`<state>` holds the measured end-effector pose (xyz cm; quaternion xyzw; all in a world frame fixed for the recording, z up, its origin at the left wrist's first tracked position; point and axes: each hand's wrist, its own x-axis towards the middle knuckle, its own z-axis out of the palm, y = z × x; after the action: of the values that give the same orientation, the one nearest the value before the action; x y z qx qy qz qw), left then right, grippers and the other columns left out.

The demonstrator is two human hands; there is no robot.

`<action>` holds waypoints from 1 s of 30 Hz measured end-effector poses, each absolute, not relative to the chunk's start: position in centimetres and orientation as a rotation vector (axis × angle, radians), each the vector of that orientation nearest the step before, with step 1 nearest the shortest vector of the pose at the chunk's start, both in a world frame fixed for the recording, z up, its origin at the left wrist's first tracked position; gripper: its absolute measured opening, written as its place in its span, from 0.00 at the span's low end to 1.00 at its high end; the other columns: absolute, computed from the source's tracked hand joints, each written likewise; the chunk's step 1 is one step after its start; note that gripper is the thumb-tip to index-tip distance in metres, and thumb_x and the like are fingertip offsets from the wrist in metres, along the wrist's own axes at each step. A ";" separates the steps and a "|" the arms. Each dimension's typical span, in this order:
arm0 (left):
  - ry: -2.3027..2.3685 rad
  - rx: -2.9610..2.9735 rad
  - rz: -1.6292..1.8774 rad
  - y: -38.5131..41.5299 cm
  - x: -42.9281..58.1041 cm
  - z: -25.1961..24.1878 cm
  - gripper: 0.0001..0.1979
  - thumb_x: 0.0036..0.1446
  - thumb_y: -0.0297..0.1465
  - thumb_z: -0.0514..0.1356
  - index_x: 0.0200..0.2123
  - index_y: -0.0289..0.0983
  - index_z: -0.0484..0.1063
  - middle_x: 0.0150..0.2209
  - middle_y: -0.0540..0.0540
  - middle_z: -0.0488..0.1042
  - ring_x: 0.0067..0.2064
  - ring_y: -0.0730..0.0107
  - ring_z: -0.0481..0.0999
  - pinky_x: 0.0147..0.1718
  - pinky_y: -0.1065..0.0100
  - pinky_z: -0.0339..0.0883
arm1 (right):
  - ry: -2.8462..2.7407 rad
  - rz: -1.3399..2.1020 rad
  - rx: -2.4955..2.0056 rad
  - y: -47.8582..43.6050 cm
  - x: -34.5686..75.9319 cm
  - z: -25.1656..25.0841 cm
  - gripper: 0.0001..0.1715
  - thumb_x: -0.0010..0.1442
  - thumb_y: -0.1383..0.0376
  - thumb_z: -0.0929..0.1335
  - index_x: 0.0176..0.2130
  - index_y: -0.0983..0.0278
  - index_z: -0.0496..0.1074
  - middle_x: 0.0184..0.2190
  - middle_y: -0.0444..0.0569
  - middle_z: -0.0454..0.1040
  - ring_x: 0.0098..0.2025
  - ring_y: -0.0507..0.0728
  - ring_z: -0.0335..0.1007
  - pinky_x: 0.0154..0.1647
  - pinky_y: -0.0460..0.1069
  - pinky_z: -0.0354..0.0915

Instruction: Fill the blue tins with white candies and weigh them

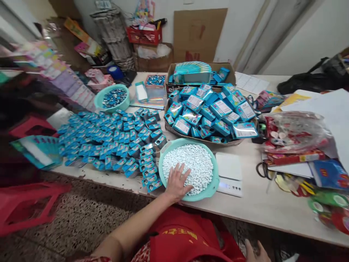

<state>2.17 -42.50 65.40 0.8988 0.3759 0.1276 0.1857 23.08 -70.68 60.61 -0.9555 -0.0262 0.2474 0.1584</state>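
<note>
My left hand (176,183) lies spread, palm down, on the small white pieces (197,163) that fill a mint-green basin (215,178). Low at the frame's bottom edge, to the right of my red apron, is my right hand (256,251), fingers apart and holding nothing; part of it is cut off. The basin sits at the table's front edge, beside a white digital scale (229,174). Left of the basin stand many small blue boxes (109,140) in packed rows. Behind it, a cardboard carton (167,125) is heaped with blue packets (209,109).
A second mint basin (124,104) holds small shiny blue pieces. To the right lie black scissors (263,170), a clear plastic bag (300,127), a blue packet (331,174) and tape rolls (328,200). A red stool (27,203) stands at the left.
</note>
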 end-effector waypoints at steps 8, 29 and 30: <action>1.258 2.527 0.135 -40.7 5.0 65.2 0.33 0.58 0.53 0.47 0.63 0.45 0.56 0.66 0.40 0.51 0.67 0.48 0.45 0.62 0.43 0.40 | -0.199 1.069 -1.941 -58.8 20.3 63.0 0.52 0.42 0.39 0.64 0.55 0.71 0.63 0.44 0.59 0.74 0.47 0.65 0.72 0.51 0.57 0.67; 1.024 2.491 0.984 -45.7 3.2 73.0 0.37 0.59 0.53 0.43 0.63 0.33 0.54 0.65 0.35 0.51 0.67 0.52 0.46 0.61 0.49 0.48 | -0.402 1.518 -1.204 -50.4 13.5 74.3 0.43 0.54 0.36 0.57 0.59 0.56 0.60 0.62 0.51 0.58 0.62 0.63 0.56 0.58 0.61 0.58; 0.890 2.520 0.935 -45.6 2.0 73.1 0.40 0.57 0.55 0.42 0.64 0.35 0.52 0.65 0.36 0.51 0.67 0.51 0.46 0.62 0.48 0.45 | -0.328 1.644 -1.109 -49.4 11.6 75.1 0.44 0.54 0.35 0.55 0.58 0.56 0.62 0.61 0.52 0.60 0.62 0.62 0.57 0.58 0.61 0.59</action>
<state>1.98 -45.58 73.09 0.8794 0.3105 0.3262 0.1545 11.56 -49.45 75.13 -0.4657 -0.1379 0.6903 0.5363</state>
